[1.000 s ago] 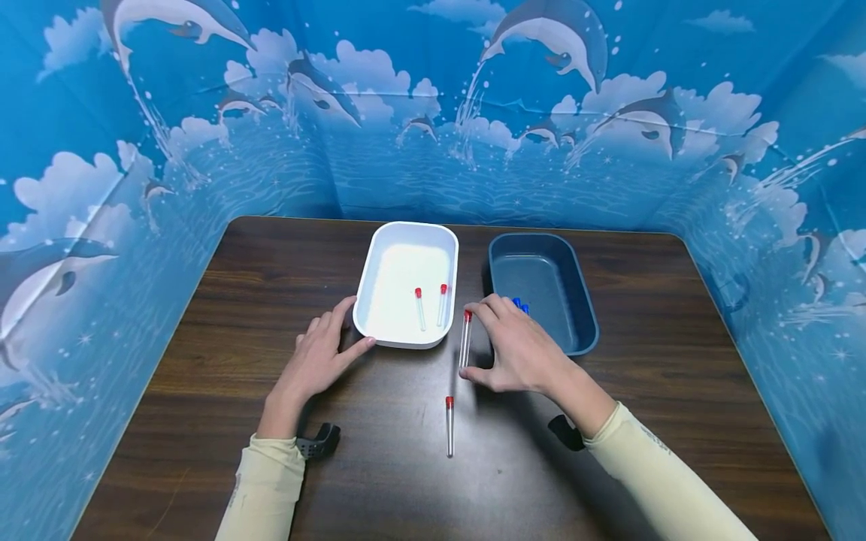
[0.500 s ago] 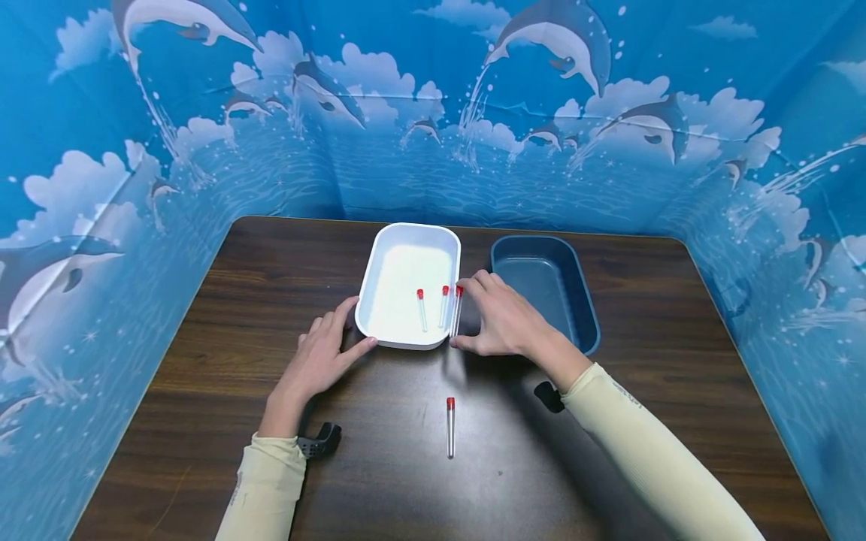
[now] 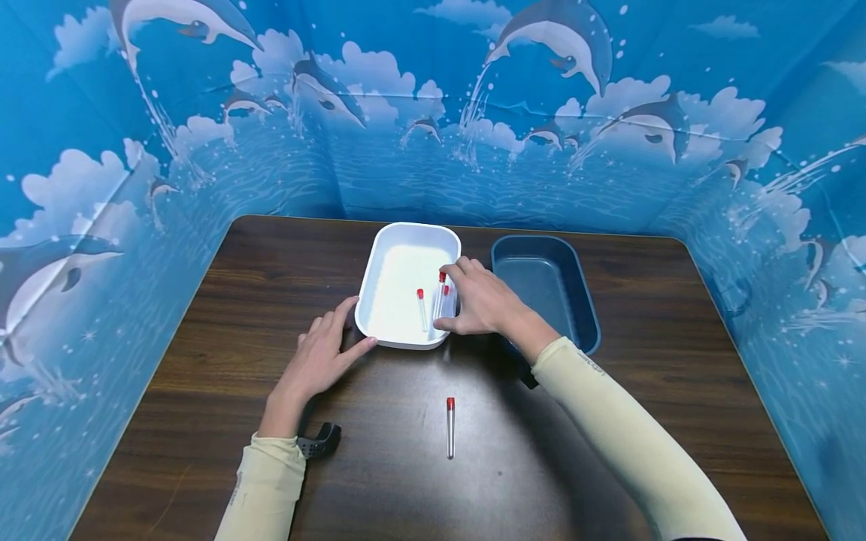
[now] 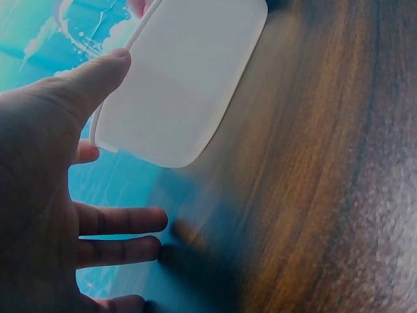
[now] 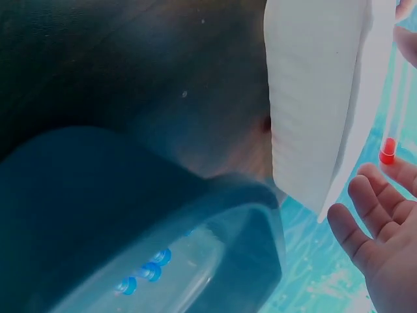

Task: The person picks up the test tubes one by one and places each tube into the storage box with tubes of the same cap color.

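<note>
Over the right part of the white tray (image 3: 395,282), my right hand (image 3: 479,300) pinches a red-capped test tube (image 3: 438,299) end to end, thumb at the bottom and index finger at the cap (image 5: 388,151). Beneath it lie another red-capped tube (image 3: 422,312) and one whose cap (image 3: 446,291) shows beside the held one. My left hand (image 3: 314,364) touches the tray's near left corner with thumb and index finger, the other fingers stretched out in the left wrist view. One more red-capped tube (image 3: 450,430) lies on the table in front of the tray.
Right of the tray stands a dark blue basin (image 3: 587,300). Inside it, several blue caps (image 5: 151,271) show in the right wrist view. The brown wooden table (image 3: 223,361) reaches back to a dolphin-printed curtain (image 3: 433,150).
My right hand has carried the test tube left and away from me, from the table beside the tray to over its inside. The left hand has stayed at the tray's corner.
</note>
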Tool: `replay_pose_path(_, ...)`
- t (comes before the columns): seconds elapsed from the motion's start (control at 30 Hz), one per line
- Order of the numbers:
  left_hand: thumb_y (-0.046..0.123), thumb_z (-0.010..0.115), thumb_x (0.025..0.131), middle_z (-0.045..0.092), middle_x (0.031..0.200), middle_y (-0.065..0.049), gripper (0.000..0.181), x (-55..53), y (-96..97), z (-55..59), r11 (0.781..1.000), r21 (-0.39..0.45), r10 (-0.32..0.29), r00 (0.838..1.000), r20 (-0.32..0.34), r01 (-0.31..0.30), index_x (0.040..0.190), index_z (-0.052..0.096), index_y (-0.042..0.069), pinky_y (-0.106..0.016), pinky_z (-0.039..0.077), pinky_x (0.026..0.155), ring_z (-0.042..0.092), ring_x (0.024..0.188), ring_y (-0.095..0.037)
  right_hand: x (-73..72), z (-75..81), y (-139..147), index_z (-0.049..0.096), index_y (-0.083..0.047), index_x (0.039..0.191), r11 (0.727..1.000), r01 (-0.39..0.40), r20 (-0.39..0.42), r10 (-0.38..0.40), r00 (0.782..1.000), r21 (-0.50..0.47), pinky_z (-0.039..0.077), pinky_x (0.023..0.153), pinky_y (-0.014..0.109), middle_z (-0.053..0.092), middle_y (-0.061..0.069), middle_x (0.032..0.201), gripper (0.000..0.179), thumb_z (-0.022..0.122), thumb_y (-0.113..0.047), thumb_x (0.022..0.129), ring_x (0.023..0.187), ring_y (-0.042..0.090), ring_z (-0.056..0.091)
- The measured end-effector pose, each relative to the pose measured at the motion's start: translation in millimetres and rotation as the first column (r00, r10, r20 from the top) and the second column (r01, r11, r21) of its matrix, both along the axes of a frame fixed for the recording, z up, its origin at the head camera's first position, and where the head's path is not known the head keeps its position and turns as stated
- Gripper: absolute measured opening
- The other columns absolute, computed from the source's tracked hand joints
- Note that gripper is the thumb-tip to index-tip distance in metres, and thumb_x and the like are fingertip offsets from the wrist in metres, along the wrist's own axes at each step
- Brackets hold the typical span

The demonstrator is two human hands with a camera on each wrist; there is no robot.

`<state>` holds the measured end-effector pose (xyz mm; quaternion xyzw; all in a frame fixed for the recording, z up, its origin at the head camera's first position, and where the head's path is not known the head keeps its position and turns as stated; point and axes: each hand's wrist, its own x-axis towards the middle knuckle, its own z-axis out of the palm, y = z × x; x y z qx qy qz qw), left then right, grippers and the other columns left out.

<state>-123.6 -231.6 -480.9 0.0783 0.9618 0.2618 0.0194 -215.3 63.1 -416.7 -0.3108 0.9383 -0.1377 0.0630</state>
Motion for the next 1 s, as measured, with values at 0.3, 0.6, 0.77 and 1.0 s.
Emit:
replay_pose_path(0.3,0.073,0.048,0.088,0.049,0.136,-0.015,0.089,-0.2,0.4,-0.6,1.000,-0.002,0.003,1.000,0.010,-0.003,0.157,0.016,0.027,-0.054,0.034,0.083,0.044,0.113,-0.031,-5.4,-6.5,-13,0.046,-0.010,0.141,0.998,-0.029,-0.014,0.030,0.999,0.058,0.044,0.086,0.039,0.050,0.008,0.126,0.090,0.074,-0.062,0.073,0.104,0.023,0.043)
replay_pose_path(0.6,0.072,0.049,0.088,0.049,0.135,-0.015,0.088,-0.5,0.5,-1.0,1.000,0.003,0.001,1.000,0.001,-0.001,0.157,0.018,0.026,-0.053,0.034,0.082,0.044,0.113,-0.031,-8.3,-11.4,-25,0.047,-0.009,0.142,0.989,-0.056,-0.050,0.064,0.997,0.139,0.044,0.091,0.040,0.051,0.008,0.126,0.089,0.073,-0.062,0.074,0.106,0.023,0.046)
replay_pose_path(0.77,0.073,0.049,0.088,0.049,0.135,-0.015,0.089,-0.7,0.2,-1.8,1.000,0.004,0.000,1.000,-0.001,0.000,0.157,0.018,0.027,-0.053,0.034,0.082,0.045,0.112,-0.030,-9.9,-13.3,-30,0.047,-0.008,0.141,0.981,-0.072,-0.056,0.083,0.995,0.181,0.042,0.092,0.039,0.052,0.008,0.125,0.089,0.072,-0.063,0.075,0.106,0.023,0.046)
replay_pose_path(1.0,0.072,0.049,0.088,0.049,0.135,-0.014,0.088,-0.7,0.0,-2.8,1.000,0.002,-0.001,1.000,-0.006,0.001,0.157,0.018,0.026,-0.053,0.034,0.082,0.045,0.113,-0.030,-13.4,-17.0,-31,0.047,-0.008,0.141,0.969,-0.075,-0.046,0.088,0.995,0.237,0.038,0.094,0.038,0.052,0.009,0.127,0.089,0.070,-0.064,0.076,0.111,0.024,0.045)
